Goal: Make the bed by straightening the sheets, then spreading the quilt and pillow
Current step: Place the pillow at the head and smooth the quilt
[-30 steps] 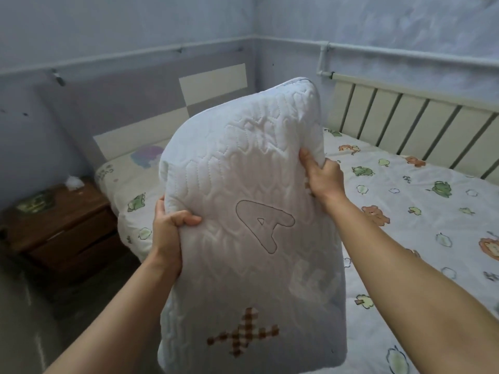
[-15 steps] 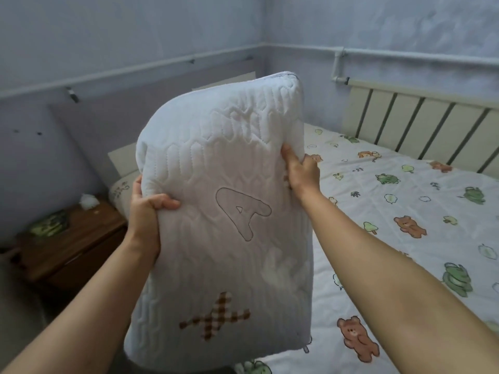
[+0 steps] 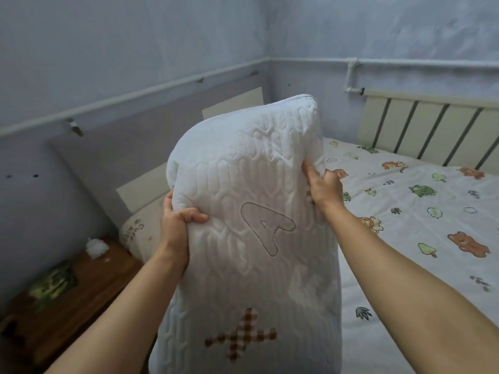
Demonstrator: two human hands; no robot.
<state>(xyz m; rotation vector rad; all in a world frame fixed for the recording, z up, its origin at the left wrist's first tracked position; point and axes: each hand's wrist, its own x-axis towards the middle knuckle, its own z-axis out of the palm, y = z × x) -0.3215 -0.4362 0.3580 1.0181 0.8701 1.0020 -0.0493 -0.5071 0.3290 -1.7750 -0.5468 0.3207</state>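
We see the white quilted pillow held upright in the air between the two hands, its long side running up and down and its face turned toward the camera. The left hand grips the pillow's left edge about halfway up, thumb pressed across the front and fingers curled round behind, out of sight. The right hand clutches the right edge a little higher, its fingers dug into the padding so that the fabric bunches there. Both forearms reach forward from the bottom of the frame, one on each side of the pillow.

On the pillow's face we make out a stitched letter A between the two hands and, lower down, a brown checked cross patch. The pillow's lower end drops out of the bottom of the frame.

Behind and to the right lies the bed, covered by a white sheet printed with bears, frogs and small trees; it looks smooth and flat. The pillow hangs above the bed's near left side, not touching the sheet as far as we can tell. A grey and cream headboard stands against the left wall, and a cream radiator runs along the far side of the bed. To the left, a low wooden bench carries a white fluffy wad and a green printed packet.
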